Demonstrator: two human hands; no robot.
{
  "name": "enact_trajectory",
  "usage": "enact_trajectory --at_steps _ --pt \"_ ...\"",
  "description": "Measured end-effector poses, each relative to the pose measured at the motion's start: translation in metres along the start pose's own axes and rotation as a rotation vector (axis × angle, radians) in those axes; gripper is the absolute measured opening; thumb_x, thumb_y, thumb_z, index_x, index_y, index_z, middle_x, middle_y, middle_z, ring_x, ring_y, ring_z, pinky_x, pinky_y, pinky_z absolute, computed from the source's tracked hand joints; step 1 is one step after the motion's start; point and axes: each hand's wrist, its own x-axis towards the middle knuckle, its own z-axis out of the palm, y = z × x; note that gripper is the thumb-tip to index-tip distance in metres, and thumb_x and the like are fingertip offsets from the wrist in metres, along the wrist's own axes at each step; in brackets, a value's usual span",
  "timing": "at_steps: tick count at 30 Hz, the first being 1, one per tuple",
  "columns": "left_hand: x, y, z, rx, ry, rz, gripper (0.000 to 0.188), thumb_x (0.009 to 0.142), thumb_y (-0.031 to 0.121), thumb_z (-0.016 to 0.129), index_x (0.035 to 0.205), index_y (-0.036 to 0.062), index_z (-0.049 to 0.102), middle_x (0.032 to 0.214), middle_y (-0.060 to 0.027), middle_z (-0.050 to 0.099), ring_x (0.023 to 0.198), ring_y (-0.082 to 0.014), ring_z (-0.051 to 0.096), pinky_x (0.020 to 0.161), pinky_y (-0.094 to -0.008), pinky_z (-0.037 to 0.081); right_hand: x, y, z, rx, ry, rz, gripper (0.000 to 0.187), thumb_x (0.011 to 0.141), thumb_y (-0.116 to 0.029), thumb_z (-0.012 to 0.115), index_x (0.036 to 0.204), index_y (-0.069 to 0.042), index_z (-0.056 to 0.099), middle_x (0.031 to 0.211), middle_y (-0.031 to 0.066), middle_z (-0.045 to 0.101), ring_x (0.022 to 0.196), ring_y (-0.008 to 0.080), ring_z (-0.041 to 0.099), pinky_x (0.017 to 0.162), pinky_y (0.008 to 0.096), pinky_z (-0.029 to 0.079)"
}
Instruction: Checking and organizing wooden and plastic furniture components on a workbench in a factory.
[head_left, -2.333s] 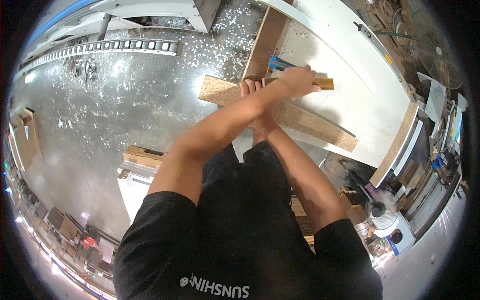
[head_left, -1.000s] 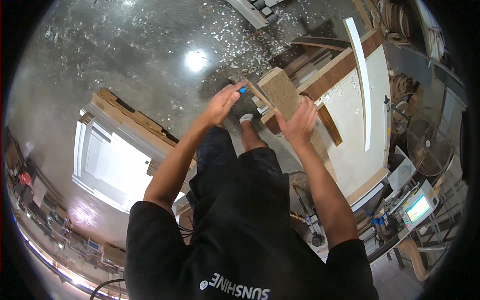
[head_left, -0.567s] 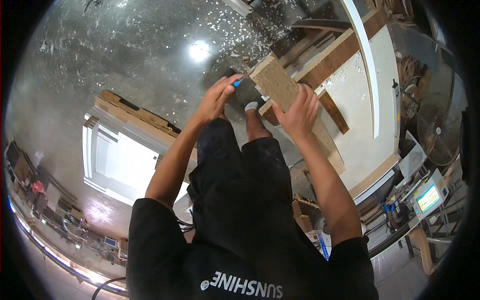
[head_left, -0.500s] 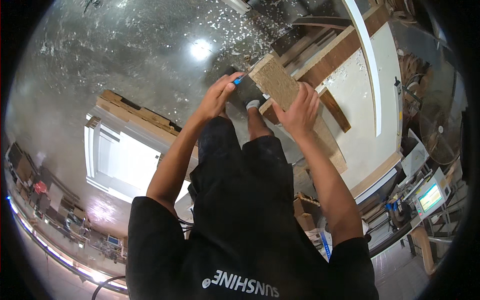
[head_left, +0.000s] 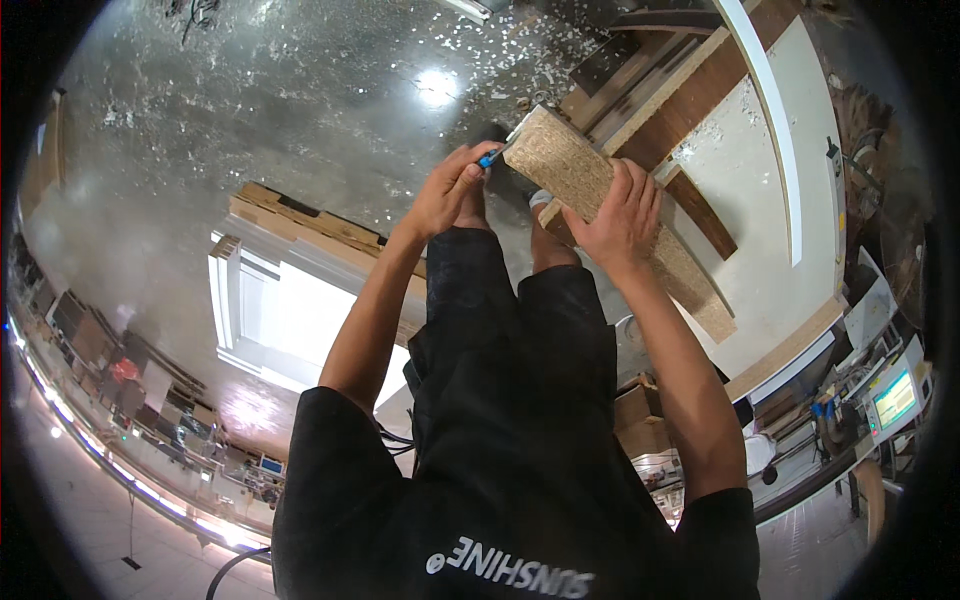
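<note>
My left hand [head_left: 447, 190] is closed around a blue-handled utility knife [head_left: 489, 159]. Its thin blade meets the far left end of a chipboard piece [head_left: 562, 160], along the pale edge there. My right hand [head_left: 620, 218] grips that piece from the near right side, thumb on its near face and fingers over the top. The piece lies tilted, its bare speckled face toward me. Past my right forearm, a second length of chipboard [head_left: 695, 290] continues down to the right; whether the two are joined is hidden by my hand.
A pale workbench [head_left: 770, 200] to the right carries a long curved white strip [head_left: 775, 110] and a brown wood block [head_left: 702, 212]. White panels [head_left: 300, 310] are stacked at left beside cardboard [head_left: 300, 222]. White chips litter the floor [head_left: 350, 110]. A machine screen [head_left: 895, 400] glows far right.
The surroundings have shifted right in the picture as my view turned. The knife stays at the chipboard's end, and both hands keep their hold.
</note>
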Motion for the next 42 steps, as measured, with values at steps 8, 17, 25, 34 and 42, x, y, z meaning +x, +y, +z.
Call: enact_trajectory --at_steps 8,17,25,34,42 --pt "0.01 0.001 0.001 0.121 -0.003 -0.008 0.049 0.117 0.038 0.047 0.149 0.0026 0.06 0.124 -0.0098 0.067 0.111 -0.023 0.06 0.105 -0.0365 0.045 0.004 -0.001 -0.01 -0.01 -0.052 0.015 0.094 0.071 -0.046 0.092 0.14 -0.001 0.047 0.135 0.0165 0.054 0.122 0.038 0.055 0.098 0.0533 0.045" --pt "0.063 0.008 0.021 0.008 0.058 0.121 0.044 0.116 0.031 0.047 0.145 0.0022 0.063 0.132 -0.0153 0.068 0.123 -0.0292 0.062 0.108 -0.0399 0.046 0.001 -0.003 -0.009 0.006 -0.019 -0.002 0.092 0.072 -0.047 0.092 0.14 -0.003 0.048 0.135 0.0156 0.055 0.123 0.0374 0.056 0.1 0.0512 0.045" --pt "0.006 -0.008 0.01 -0.13 0.123 -0.071 0.051 0.117 0.04 0.045 0.149 0.0025 0.06 0.133 -0.0129 0.066 0.123 -0.0253 0.059 0.112 -0.0377 0.042 0.0 -0.004 -0.008 0.042 -0.022 0.027 0.091 0.074 -0.044 0.09 0.142 -0.002 0.046 0.135 0.0192 0.054 0.125 0.0419 0.053 0.105 0.0567 0.042" --pt "0.093 0.042 -0.004 0.291 0.019 0.113 0.052 0.114 0.045 0.046 0.145 0.0084 0.065 0.134 -0.0229 0.071 0.129 -0.0426 0.064 0.113 -0.0501 0.045 -0.004 -0.002 -0.008 0.086 -0.023 0.044 0.092 0.074 -0.046 0.09 0.142 -0.001 0.047 0.139 0.0188 0.052 0.13 0.0417 0.05 0.108 0.0569 0.04" --pt "0.164 0.166 0.03 0.715 -0.047 0.279 0.044 0.112 0.036 0.053 0.143 0.0079 0.065 0.129 -0.0253 0.071 0.117 -0.0484 0.066 0.1 -0.0509 0.052 -0.017 0.004 -0.008 0.082 -0.004 0.132 0.093 0.076 -0.053 0.086 0.142 0.003 0.053 0.144 0.0202 0.053 0.135 0.0401 0.049 0.116 0.0519 0.039"
